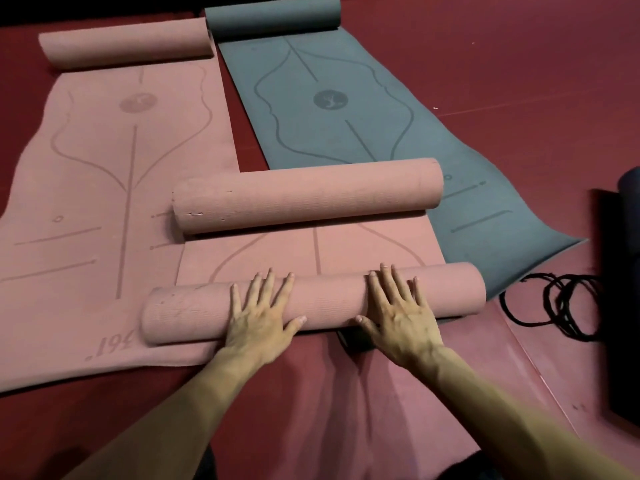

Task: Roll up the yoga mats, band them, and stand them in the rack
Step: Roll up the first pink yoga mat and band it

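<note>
A pink yoga mat [311,251] lies in front of me, rolled at both ends. Its near roll [325,303] lies under both my hands. My left hand [259,317] and my right hand [398,313] press flat on that roll with fingers spread and straight. The far roll of the same mat [308,195] lies a short way beyond. A second pink mat [104,188] is spread out at the left, its far end curled into a roll [124,46]. A grey-green mat [346,109] lies spread at the right, also rolled at its far end [273,15].
Black elastic bands [557,306] lie in loops on the dark red floor [519,64] at the right. A dark object [623,289] stands at the right edge, with a dark rolled mat [630,209] above it. No rack is in view.
</note>
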{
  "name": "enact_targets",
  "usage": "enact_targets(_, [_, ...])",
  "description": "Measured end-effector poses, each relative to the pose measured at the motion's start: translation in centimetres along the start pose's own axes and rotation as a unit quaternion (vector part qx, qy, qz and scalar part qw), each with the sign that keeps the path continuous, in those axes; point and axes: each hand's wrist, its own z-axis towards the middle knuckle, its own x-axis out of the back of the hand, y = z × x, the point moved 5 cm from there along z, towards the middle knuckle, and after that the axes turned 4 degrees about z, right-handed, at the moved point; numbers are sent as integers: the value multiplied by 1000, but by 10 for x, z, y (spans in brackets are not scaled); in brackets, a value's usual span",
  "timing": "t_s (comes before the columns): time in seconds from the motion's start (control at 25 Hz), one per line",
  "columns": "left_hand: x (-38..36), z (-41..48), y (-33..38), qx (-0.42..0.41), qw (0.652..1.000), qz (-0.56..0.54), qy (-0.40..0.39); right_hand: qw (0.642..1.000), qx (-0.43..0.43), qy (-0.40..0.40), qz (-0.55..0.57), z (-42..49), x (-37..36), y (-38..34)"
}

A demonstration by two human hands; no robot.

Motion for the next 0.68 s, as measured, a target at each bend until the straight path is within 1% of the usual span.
enact_targets(0.04, [3, 6, -2, 5, 1000, 5, -23, 1000, -12, 19, 8, -2, -3, -2])
enact_targets(0.08, [5, 9, -3, -3, 1000, -2, -26, 1000, -17, 16, 15, -3, -8, -3])
enact_targets(0.12, [6, 7, -1, -13, 1000, -5, -8, 1000, -18, 11, 23, -3, -11, -2])
enact_targets(0.16, [4, 1, 1, -18, 999, 2, 27, 999, -15, 1, 33, 0, -9, 0])
enact_targets(0.24, [-4, -11, 3, -23, 999, 18, 25, 999, -6, -26, 36, 10, -2, 5])
enact_targets(0.32, [-9, -7, 0, -26, 1000, 16, 6, 998, 1, -45, 34, 19, 4, 8])
enact_targets(0.36, [-4, 0, -1, -20, 1000, 6, -18, 998, -3, -49, 34, 22, 6, 7])
enact_targets(0.48, [16, 19, -6, -7, 997, -8, -72, 999, -30, -22, 25, 25, 6, -5])
enact_targets(0.52, [15, 20, -6, -7, 997, -20, -70, 999, -34, -18, 22, 23, 5, -10])
enact_targets(0.56, [12, 19, -6, -9, 999, -22, -49, 999, -36, -23, 25, 24, 3, -12])
enact_targets(0.6, [9, 15, -6, -11, 1000, -13, -5, 998, -36, -32, 31, 27, 1, -12])
enact_targets(0.68, [-1, 3, -3, -6, 999, 1, 49, 997, -38, -43, 44, 35, 2, -8])
